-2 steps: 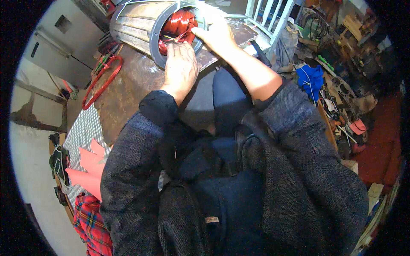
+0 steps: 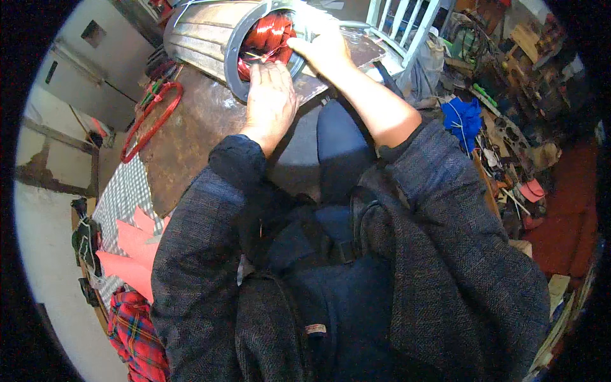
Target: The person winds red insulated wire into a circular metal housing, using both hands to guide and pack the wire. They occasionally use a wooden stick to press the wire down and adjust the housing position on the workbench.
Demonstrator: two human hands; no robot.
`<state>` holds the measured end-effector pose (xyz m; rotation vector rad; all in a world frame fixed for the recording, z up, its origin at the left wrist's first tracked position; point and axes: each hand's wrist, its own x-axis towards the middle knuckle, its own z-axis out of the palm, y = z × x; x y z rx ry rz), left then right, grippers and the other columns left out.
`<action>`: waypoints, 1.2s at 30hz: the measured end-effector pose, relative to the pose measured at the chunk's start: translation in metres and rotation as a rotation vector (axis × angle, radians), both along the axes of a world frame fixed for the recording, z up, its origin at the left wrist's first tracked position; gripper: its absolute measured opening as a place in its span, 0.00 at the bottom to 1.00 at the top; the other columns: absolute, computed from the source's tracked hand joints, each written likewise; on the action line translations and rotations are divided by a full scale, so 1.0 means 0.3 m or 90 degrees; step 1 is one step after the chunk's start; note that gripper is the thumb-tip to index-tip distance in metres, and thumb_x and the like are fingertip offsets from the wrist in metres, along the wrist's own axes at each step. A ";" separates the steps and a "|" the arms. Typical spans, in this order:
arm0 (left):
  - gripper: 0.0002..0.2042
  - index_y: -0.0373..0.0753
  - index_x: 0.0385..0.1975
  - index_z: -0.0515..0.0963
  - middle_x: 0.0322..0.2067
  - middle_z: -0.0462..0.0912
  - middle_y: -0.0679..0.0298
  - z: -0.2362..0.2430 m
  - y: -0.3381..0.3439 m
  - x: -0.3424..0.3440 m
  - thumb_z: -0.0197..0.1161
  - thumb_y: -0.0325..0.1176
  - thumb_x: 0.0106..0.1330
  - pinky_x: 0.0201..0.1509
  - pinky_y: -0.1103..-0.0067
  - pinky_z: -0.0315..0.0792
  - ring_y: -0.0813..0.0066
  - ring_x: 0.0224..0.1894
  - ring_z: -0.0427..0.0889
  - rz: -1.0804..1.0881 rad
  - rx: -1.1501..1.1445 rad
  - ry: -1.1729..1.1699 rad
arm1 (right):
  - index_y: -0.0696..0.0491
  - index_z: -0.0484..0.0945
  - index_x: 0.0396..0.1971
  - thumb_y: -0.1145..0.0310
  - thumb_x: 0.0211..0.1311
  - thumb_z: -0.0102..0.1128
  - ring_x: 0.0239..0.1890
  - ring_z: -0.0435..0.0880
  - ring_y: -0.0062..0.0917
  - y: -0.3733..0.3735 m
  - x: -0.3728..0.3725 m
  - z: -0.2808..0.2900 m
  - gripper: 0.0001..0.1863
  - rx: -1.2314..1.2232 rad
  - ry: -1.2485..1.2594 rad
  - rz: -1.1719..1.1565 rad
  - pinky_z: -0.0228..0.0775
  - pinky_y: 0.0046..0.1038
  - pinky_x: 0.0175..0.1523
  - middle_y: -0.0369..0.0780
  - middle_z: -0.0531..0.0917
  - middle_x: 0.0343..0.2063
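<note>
A ribbed metal cylinder (image 2: pixel 200 38) with a grey flanged end (image 2: pixel 234 73) lies on its side at the top centre, red wire coils (image 2: pixel 267 35) packed inside. My left hand (image 2: pixel 270 102) rests at the lower part of the opening, fingers extended over the rim to the coils. My right hand (image 2: pixel 328 60) grips the right of the rim, thumb against the coils; glare washes out some of its fingers. A loose red wire loop (image 2: pixel 153 121) lies left of the cylinder on the stained board (image 2: pixel 178 146).
A pale blue metal frame (image 2: pixel 401 32) stands behind my right hand. Cluttered parts and a blue cloth (image 2: pixel 464 121) fill the right side. At the left are pink sheets (image 2: pixel 127 248), checked cloth (image 2: pixel 130 331) and a grey cabinet (image 2: pixel 83 70).
Both hands have shifted very slightly at the opening, the right thumb a touch higher. The cylinder looks the same.
</note>
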<state>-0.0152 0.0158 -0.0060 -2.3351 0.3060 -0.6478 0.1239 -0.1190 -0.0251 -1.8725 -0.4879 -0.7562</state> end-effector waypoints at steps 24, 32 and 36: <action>0.29 0.28 0.62 0.74 0.58 0.80 0.40 -0.054 -0.036 -0.060 0.72 0.39 0.65 0.73 0.58 0.68 0.47 0.65 0.77 -0.274 -0.795 -0.026 | 0.57 0.86 0.44 0.51 0.72 0.65 0.37 0.90 0.26 -0.095 -0.068 0.037 0.21 0.232 0.340 0.287 0.80 0.26 0.41 0.41 0.91 0.35; 0.23 0.31 0.57 0.74 0.56 0.85 0.49 0.071 -0.001 -0.010 0.53 0.50 0.83 0.56 0.68 0.81 0.56 0.59 0.85 -0.271 -1.797 0.161 | 0.55 0.84 0.44 0.60 0.73 0.66 0.32 0.90 0.24 0.031 -0.084 0.029 0.13 0.578 0.536 0.633 0.85 0.25 0.36 0.40 0.89 0.37; 0.18 0.35 0.53 0.76 0.52 0.86 0.53 0.091 -0.007 0.023 0.53 0.47 0.83 0.51 0.70 0.81 0.61 0.51 0.88 -0.244 -1.810 0.164 | 0.56 0.85 0.46 0.62 0.72 0.68 0.32 0.89 0.21 0.041 -0.078 0.043 0.13 0.536 0.459 0.621 0.83 0.20 0.37 0.38 0.88 0.36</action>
